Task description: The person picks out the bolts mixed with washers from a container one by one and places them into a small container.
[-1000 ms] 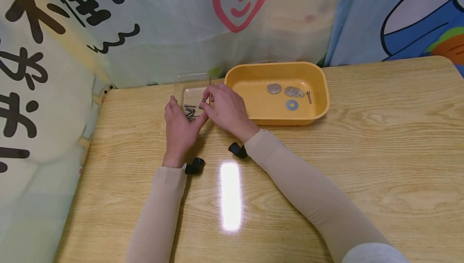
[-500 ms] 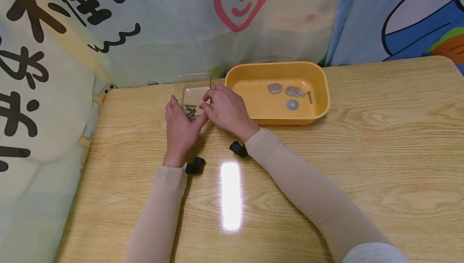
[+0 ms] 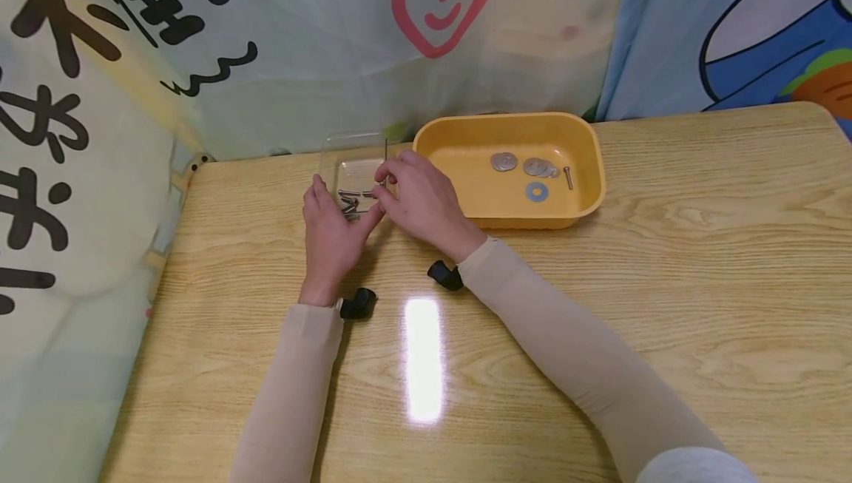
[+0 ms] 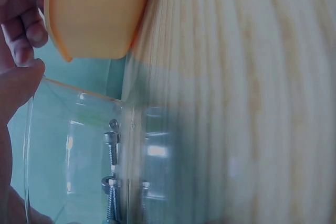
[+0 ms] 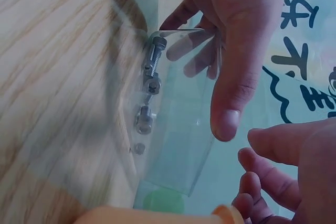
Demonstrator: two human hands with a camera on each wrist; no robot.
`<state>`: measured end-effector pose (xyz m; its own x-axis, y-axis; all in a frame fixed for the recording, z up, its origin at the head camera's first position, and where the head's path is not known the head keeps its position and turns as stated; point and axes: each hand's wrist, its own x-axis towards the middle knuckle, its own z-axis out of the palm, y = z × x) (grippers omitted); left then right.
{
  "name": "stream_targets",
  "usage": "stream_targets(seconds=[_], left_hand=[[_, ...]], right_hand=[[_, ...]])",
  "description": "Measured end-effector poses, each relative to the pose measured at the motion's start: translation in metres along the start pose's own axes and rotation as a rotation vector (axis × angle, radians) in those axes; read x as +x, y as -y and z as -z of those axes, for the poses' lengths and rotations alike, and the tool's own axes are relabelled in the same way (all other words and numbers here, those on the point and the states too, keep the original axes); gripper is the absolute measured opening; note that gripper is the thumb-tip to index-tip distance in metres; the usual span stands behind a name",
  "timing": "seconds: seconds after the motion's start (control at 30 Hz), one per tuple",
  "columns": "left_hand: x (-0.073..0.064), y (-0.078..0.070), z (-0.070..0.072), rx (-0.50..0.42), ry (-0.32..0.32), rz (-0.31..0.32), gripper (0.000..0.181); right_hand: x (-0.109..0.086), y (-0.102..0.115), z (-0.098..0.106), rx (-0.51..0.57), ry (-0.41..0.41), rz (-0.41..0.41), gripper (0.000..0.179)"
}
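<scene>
In the head view, my left hand [image 3: 330,235] holds a clear plastic box [image 3: 353,149] at its near corner, thumb along the front wall and fingers on the left side. Several metal bolts [image 3: 349,205] lie on the box floor; their socket heads and threads show in the left wrist view. My right hand [image 3: 422,198] hovers over the right wall of the box, fingers loosely bent. In the right wrist view, its thumb [image 5: 283,142] and fingers come near each other with nothing visible between them.
Right of the box stands a yellow tray [image 3: 466,205]. Inside it are several flat washers [image 3: 504,162], a bluish washer [image 3: 536,192] and one bolt [image 3: 568,177]. A printed cloth [image 3: 319,46] hangs along the back edge of the wooden table [image 3: 665,283].
My right hand has shifted slightly right, its fingertips drawing back from the bolts in the box. The left hand and the box have stayed in place.
</scene>
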<state>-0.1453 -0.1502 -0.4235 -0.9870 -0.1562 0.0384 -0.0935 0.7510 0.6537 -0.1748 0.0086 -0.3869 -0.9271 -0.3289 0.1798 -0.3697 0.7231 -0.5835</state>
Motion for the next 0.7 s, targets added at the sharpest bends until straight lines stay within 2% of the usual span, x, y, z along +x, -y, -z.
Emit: stream_targets(seconds=[0.37, 0.7], left_hand=[[0.0, -0.001, 0.0, -0.02, 0.002, 0.003, 0.119], [0.0, -0.001, 0.0, -0.026, 0.006, 0.016, 0.12]], right_hand=[[-0.009, -0.006, 0.012, 0.04, -0.025, -0.009, 0.019], [-0.019, -0.013, 0.025, 0.039, -0.054, -0.059, 0.022]])
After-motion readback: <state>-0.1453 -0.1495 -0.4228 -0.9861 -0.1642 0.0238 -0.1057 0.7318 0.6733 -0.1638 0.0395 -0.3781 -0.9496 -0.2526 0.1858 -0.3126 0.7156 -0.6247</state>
